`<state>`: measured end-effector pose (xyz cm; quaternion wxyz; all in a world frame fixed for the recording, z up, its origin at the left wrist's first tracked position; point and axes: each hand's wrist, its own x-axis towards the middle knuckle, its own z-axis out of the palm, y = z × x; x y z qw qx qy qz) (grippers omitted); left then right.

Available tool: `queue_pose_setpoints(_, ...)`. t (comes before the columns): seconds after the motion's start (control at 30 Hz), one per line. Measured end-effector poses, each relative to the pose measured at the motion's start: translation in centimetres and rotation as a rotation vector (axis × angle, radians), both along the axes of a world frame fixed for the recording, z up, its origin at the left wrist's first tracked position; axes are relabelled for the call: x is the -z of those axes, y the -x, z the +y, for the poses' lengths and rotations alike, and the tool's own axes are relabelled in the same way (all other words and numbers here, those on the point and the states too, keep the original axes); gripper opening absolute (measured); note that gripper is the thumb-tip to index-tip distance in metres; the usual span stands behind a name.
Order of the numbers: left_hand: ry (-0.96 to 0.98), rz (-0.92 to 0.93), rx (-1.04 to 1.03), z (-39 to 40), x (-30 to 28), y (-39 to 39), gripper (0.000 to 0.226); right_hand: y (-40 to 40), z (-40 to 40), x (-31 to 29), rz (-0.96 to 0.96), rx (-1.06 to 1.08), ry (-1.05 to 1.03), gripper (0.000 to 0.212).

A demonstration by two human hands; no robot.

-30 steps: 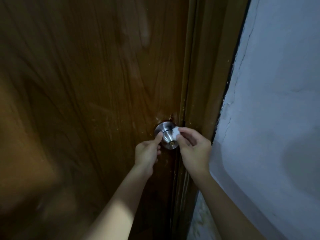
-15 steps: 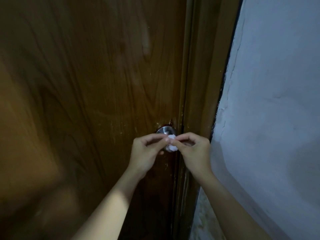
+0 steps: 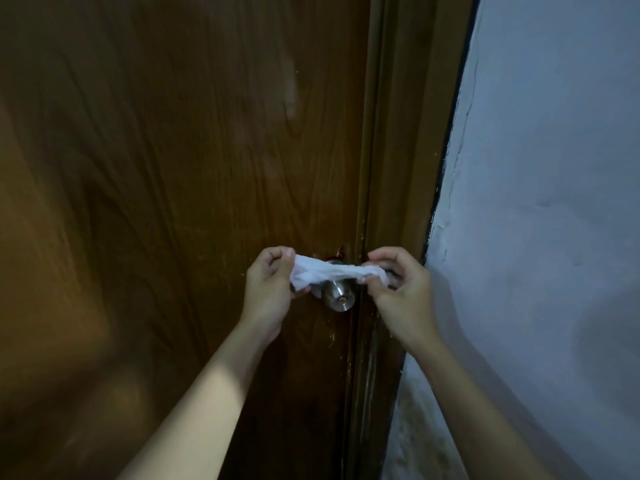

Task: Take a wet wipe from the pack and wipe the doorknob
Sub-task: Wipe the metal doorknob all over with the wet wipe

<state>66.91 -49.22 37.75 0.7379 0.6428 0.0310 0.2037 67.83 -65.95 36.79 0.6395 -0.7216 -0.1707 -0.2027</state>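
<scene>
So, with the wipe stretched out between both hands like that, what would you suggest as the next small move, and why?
Probably draw the wet wipe down against the doorknob and pull it side to side. The left hand and right hand each pinch one end, the wipe spans across the top of the knob, and the knob's round front face is uncovered below it.

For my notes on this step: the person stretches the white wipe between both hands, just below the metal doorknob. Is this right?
Not quite. In the head view the wipe is stretched between the left hand and the right hand across the top of the doorknob, not below it; the knob's round face shows under the wipe. The rest is right: both hands pinch its ends.
</scene>
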Motion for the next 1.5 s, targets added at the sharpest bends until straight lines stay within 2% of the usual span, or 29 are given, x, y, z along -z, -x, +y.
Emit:
queue_pose_setpoints(0.1, -0.059, 0.015, 0.012, 0.5, -0.2, -0.4, 0.019, -0.2, -0.1, -0.4, -0.016, 0.066, 0.069, 0.015)
queue_pose_setpoints(0.17, -0.059, 0.034, 0.076, 0.5, -0.6, -0.4, 0.023, -0.3, -0.1, -0.7, 0.053, 0.076, 0.052, 0.015)
queue_pose_setpoints(0.23, -0.057, 0.051, 0.110, 0.6, -0.9, -0.4, 0.026, -0.2, -0.1, -0.7, 0.132, 0.096, 0.037, 0.023)
queue_pose_setpoints(0.33, -0.122, 0.018, 0.138, 0.4, -1.3, -0.2, 0.026, 0.2, 0.4, -0.6, 0.069, 0.110, 0.216, 0.023)
queue_pose_setpoints(0.37, -0.182, -0.002, 0.149, 0.2, -1.4, -0.2, 0.025, 0.5, 0.7, -0.7, 0.052, 0.033, 0.279, 0.022)
queue_pose_setpoints(0.43, -0.284, -0.033, 0.192, -0.3, -1.6, -0.2, 0.025, 0.6, 1.3, -0.6, 0.067, -0.199, 0.355, 0.039)
queue_pose_setpoints(0.47, -0.302, -0.040, 0.219, -0.5, -1.8, -0.1, 0.025, 0.5, 1.5, -0.5, 0.076, -0.293, 0.358, 0.039)
queue_pose_setpoints(0.57, -0.291, -0.051, 0.255, -0.4, -2.2, -0.3, 0.025, 0.5, 0.9, -0.1, 0.101, -0.399, 0.263, 0.020)
queue_pose_setpoints(0.67, -0.179, -0.027, 0.256, 0.7, -1.8, -0.4, 0.023, 0.2, -0.5, -0.1, 0.216, -0.464, 0.108, 0.011)
queue_pose_setpoints(0.77, -0.127, -0.002, 0.158, 1.2, -0.8, -0.5, 0.020, -0.7, -1.1, -0.7, 0.121, -0.249, 0.226, 0.013)
queue_pose_setpoints(0.83, -0.199, -0.001, 0.032, 1.0, 0.2, -0.7, 0.019, -1.4, -0.6, -1.1, -0.027, -0.035, 0.354, 0.013)
queue_pose_setpoints(0.9, -0.394, -0.017, -0.141, 0.8, 1.3, -0.8, 0.019, -1.9, 0.4, -1.2, -0.196, 0.127, 0.479, 0.011)
queue_pose_setpoints(0.97, -0.679, -0.011, -0.321, 0.5, 2.3, -0.6, 0.024, -2.6, 1.2, -0.4, -0.358, 0.220, 0.672, 0.011)
queue_pose_setpoints(1.03, -0.901, -0.036, -0.420, -0.1, 3.1, -0.1, 0.033, -3.2, 1.6, 0.8, -0.428, 0.279, 0.850, 0.023)
queue_pose_setpoints(1.07, -0.941, -0.069, -0.411, -0.4, 3.2, 0.1, 0.033, -3.3, 1.5, 1.3, -0.432, 0.293, 0.877, 0.031)
queue_pose_setpoints(1.2, -0.931, -0.149, -0.206, -1.1, 4.1, -0.2, 0.024, -2.4, 1.8, 2.8, -0.407, 0.283, 0.749, 0.027)
queue_pose_setpoints(1.27, -0.876, -0.143, -0.148, -1.2, 4.3, -0.4, 0.026, -1.9, 2.5, 3.4, -0.271, 0.240, 0.595, 0.030)
queue_pose_setpoints(1.37, -0.777, -0.131, -0.108, -1.1, 4.3, -0.3, 0.024, -1.9, 3.8, 3.9, -0.013, 0.160, 0.458, 0.053)
queue_pose_setpoints(1.43, -0.694, -0.108, -0.163, -0.6, 3.9, -0.2, 0.021, -2.1, 4.6, 4.0, -0.047, 0.225, 0.552, 0.047)
queue_pose_setpoints(1.47, -0.659, -0.094, -0.205, -0.3, 3.7, -0.2, 0.020, -2.2, 5.2, 4.4, -0.134, 0.286, 0.661, 0.041)
queue_pose_setpoints(1.5, -0.633, -0.085, -0.240, -0.1, 3.4, -0.2, 0.020, -2.0, 5.8, 4.9, -0.204, 0.344, 0.783, 0.043)
